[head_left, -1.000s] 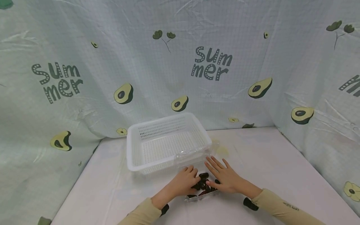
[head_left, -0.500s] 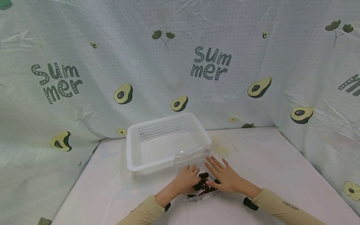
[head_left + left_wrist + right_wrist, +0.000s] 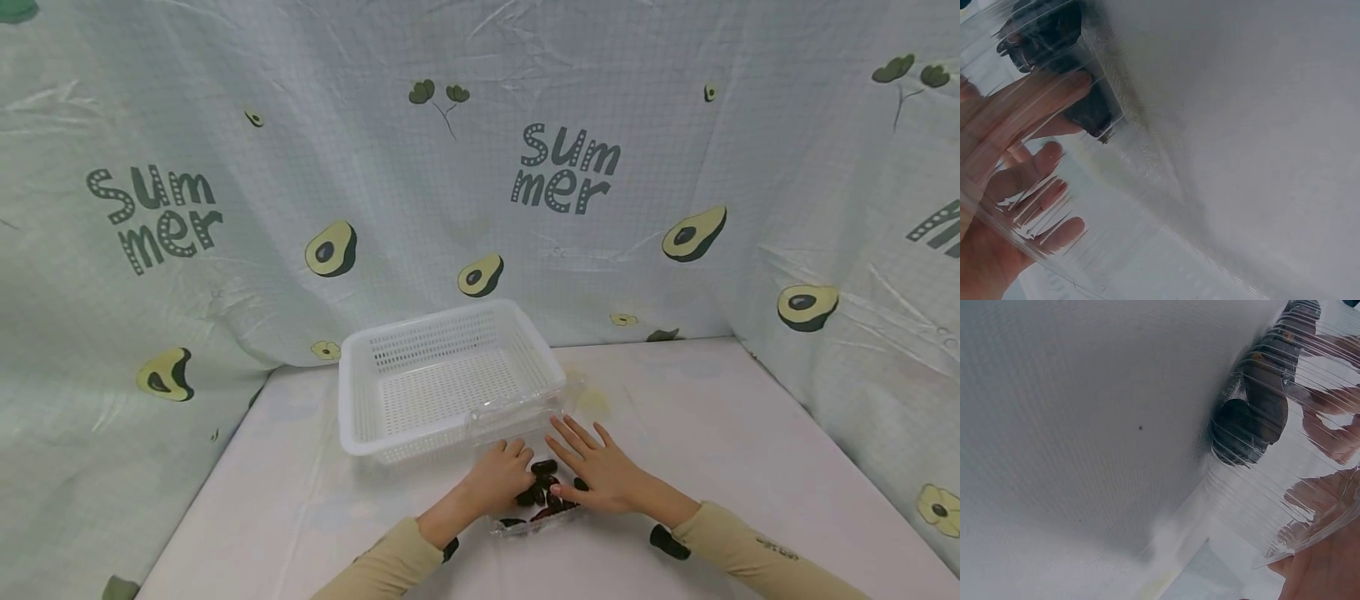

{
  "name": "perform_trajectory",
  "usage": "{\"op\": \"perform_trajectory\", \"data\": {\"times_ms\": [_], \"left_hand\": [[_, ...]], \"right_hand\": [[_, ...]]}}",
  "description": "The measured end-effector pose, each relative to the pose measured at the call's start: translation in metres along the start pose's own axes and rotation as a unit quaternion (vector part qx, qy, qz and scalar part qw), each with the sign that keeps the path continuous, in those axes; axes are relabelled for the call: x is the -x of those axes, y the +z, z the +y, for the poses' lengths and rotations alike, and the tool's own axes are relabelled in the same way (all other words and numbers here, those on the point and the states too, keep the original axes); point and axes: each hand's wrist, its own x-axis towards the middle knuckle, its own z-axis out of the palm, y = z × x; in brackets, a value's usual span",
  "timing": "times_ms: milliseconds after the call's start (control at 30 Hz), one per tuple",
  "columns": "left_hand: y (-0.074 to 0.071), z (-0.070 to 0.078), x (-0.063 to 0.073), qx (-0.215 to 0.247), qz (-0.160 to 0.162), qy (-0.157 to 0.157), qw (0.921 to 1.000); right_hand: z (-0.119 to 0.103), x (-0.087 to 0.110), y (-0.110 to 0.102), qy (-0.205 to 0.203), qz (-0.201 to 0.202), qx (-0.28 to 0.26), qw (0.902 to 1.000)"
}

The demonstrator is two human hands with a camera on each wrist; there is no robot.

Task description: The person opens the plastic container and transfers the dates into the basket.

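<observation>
Several dark, glossy oblong pieces (image 3: 545, 468), a few reddish, lie in a clear plastic container (image 3: 540, 523) whose lid (image 3: 517, 408) stands raised behind. At the container's left side, my left hand (image 3: 495, 482) reaches in with bent fingers. In the left wrist view its thumb (image 3: 1041, 100) overlaps a dark piece (image 3: 1088, 115) behind the ridged clear wall; I cannot tell whether it pinches it. My right hand (image 3: 600, 475), fingers spread, rests at the container's right side, thumb over the pieces. The right wrist view shows dark pieces (image 3: 1266, 394) against the front wall.
A white slotted basket (image 3: 360, 442) stands behind the container, its front right corner overlapped by the raised clear lid. The white table (image 3: 712, 408) ends at a hanging avocado-print sheet (image 3: 420, 183) at the back and both sides.
My left hand and forearm have shifted slightly right and forward over the container. My right hand, the container and the basket have stayed put.
</observation>
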Motion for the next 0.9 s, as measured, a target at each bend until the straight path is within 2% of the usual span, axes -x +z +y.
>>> {"op": "perform_trajectory", "data": {"times_ms": [233,667,900], "left_hand": [[-0.004,-0.001,0.002,-0.007,0.003,-0.001,1.0],[-0.015,-0.003,0.008,-0.009,0.045,-0.021,0.9987],[-0.029,-0.006,0.013,-0.014,0.053,-0.028,0.9981]], "right_hand": [[0.0,-0.001,0.0,-0.005,0.005,0.005,1.0],[0.001,-0.001,0.001,-0.006,0.016,0.008,0.9998],[0.0,0.001,0.001,-0.004,0.021,0.012,0.9997]]}}
